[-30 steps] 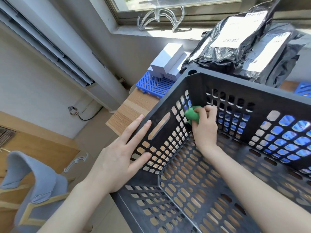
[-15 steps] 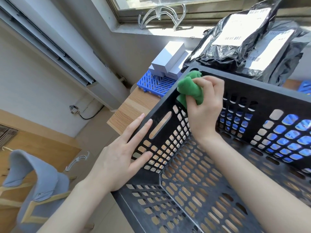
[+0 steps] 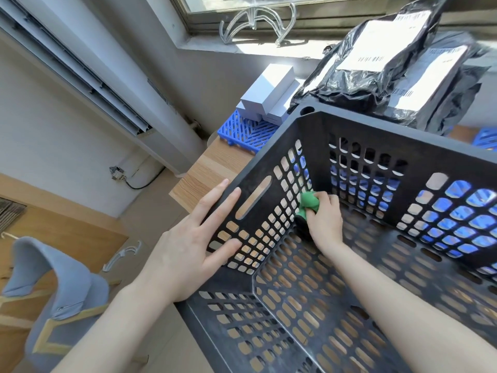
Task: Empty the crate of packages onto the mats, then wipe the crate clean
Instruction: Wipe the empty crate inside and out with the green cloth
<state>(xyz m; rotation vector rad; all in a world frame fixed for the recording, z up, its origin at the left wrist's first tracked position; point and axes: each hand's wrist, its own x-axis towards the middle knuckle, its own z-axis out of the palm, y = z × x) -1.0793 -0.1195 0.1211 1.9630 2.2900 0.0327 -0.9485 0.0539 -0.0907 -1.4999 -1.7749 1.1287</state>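
A black perforated plastic crate [image 3: 403, 141] fills the right half of the view, with nothing inside but my hand. My right hand [image 3: 324, 224] is deep in its far left corner, closed on a bunched green cloth [image 3: 309, 201] pressed against the left wall near the floor. My left hand [image 3: 193, 249] lies flat with fingers spread on the outside of the crate's left wall, beside the handle slot. Black plastic packages [image 3: 382, 74] with white labels are piled behind the crate. White boxes [image 3: 269, 95] sit on a blue mat [image 3: 242, 133].
The crate stands on a wooden table [image 3: 212, 170] whose left edge drops to the floor. A second blue mat [image 3: 486, 138] shows at the far right. A grey-cushioned chair [image 3: 48, 300] is at the lower left. A clear hanger [image 3: 255, 20] lies on the window sill.
My right hand with the green cloth went up to the crate's top corner rim, then came back down into the inner corner near the floor. My left hand stayed on the wall.
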